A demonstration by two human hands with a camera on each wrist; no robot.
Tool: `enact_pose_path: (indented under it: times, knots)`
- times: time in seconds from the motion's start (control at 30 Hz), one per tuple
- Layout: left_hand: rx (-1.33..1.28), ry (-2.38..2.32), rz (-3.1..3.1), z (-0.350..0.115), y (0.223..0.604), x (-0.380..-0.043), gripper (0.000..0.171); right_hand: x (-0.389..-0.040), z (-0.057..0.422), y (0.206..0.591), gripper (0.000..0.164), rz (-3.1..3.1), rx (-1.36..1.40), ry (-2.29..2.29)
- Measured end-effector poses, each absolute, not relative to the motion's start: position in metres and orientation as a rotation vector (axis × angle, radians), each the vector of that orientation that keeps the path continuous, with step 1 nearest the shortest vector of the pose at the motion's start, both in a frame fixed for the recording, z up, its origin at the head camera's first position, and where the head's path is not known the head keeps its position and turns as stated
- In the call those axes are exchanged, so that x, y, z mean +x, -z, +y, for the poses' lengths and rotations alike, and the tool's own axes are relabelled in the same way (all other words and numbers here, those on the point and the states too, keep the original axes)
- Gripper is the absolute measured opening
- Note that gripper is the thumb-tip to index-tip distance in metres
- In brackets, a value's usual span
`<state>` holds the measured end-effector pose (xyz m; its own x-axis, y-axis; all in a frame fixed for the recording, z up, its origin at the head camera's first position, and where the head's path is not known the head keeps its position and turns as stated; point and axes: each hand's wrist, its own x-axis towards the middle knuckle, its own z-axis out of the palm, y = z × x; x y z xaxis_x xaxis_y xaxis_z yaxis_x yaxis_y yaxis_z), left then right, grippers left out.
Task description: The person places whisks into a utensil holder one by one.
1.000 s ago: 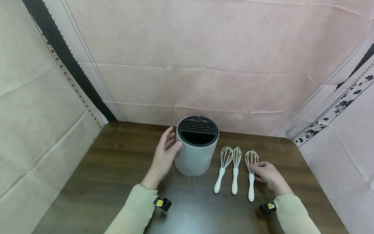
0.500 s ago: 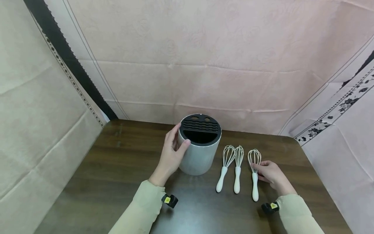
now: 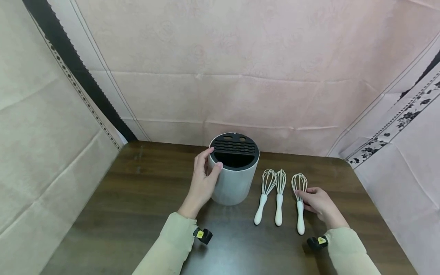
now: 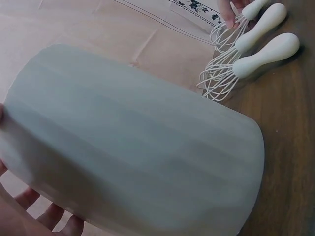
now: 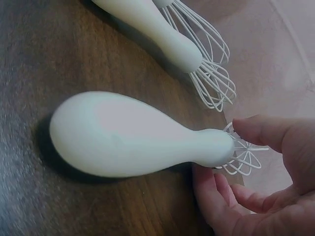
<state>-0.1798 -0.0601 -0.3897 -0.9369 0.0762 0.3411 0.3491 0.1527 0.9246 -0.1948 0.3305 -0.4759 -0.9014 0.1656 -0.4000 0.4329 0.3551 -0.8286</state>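
Note:
My left hand (image 3: 201,183) grips the upper left side of a light grey utensil holder (image 3: 231,188), thumb in front and fingers round the back. The holder is a round can with a black slotted lid (image 3: 234,147); in the left wrist view its plain wall (image 4: 138,142) fills the middle. My right hand (image 3: 319,202) pinches the rightmost of three small white whisks at its wires just above the handle (image 3: 300,217). In the right wrist view that whisk's handle (image 5: 128,135) points away from the thumb and fingers, close over the table.
A middle whisk (image 3: 279,210) and a left whisk (image 3: 260,210) lie side by side between the holder and my right hand, wire heads touching or overlapping. The brown wooden table (image 3: 148,206) ends at a pale cloth backdrop (image 3: 220,95) behind the holder.
My left hand has moved right and closed in on the holder's side. My right hand stays at the rightmost whisk's wires. The whole head view has shifted slightly.

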Motion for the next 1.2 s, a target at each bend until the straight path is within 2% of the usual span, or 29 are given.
enact_pose_path:
  times: [0.53, 0.67, 0.8, 1.03, 1.2]
  knots:
    - [-0.355, 1.875, -2.264, -0.057, 0.392, -0.17, 0.05, -0.185, 0.338, 0.477, 0.068, 2.345, 0.5, 1.572]
    - [-0.379, 1.879, -2.26, -0.055, 0.388, -0.174, 0.05, -0.187, 0.345, 0.472, 0.07, 2.308, 0.473, 1.614]
    - [-0.388, 1.884, -2.272, -0.056, 0.4, -0.186, 0.051, -0.19, 0.35, 0.469, 0.069, 2.209, 0.43, 1.717]
    - [-0.385, 1.8, -2.291, -0.062, 0.421, -0.201, 0.051, -0.202, 0.346, 0.44, 0.067, 2.101, 0.225, 2.029]
    - [-0.392, 1.767, -2.306, -0.066, 0.421, -0.203, 0.05, -0.205, 0.331, 0.409, 0.052, 1.974, 0.052, 2.29]
